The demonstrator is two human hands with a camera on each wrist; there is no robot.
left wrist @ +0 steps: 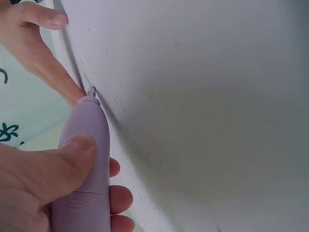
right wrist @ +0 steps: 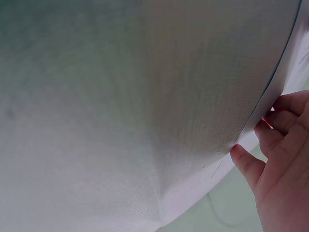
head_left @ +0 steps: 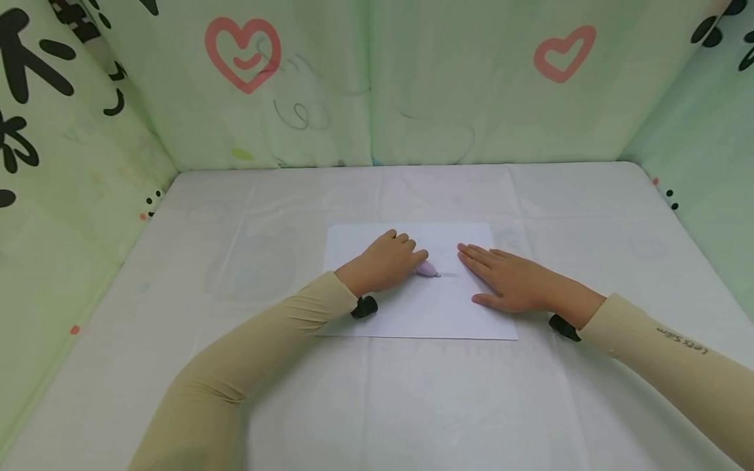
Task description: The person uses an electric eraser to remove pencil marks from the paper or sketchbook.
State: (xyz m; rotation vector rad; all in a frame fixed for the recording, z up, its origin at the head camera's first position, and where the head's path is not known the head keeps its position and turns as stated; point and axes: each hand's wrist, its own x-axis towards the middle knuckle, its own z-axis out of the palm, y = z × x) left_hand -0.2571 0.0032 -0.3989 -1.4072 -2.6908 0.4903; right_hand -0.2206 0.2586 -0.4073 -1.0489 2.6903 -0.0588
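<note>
My left hand [head_left: 385,263] grips a lilac electric eraser [left wrist: 89,123], its thumb along the barrel and its other fingers curled round the far side. The narrow tip points right, down at a sheet of white paper [head_left: 438,317]. Beside that tip runs a faint grey smudge [head_left: 449,275]. Small dark crumbs are scattered over the sheet in the left wrist view. My right hand [head_left: 511,280] rests flat across the paper's right side, fingers straight and thumb apart. In the right wrist view, its fingertips [right wrist: 236,149] lie by the sheet's edge.
A white cloth [head_left: 294,405] with fold creases covers the table. Green curtains [head_left: 436,78] with red hearts and black lettering stand along the back and both sides. Black wrist straps [head_left: 364,307] show at both cuffs.
</note>
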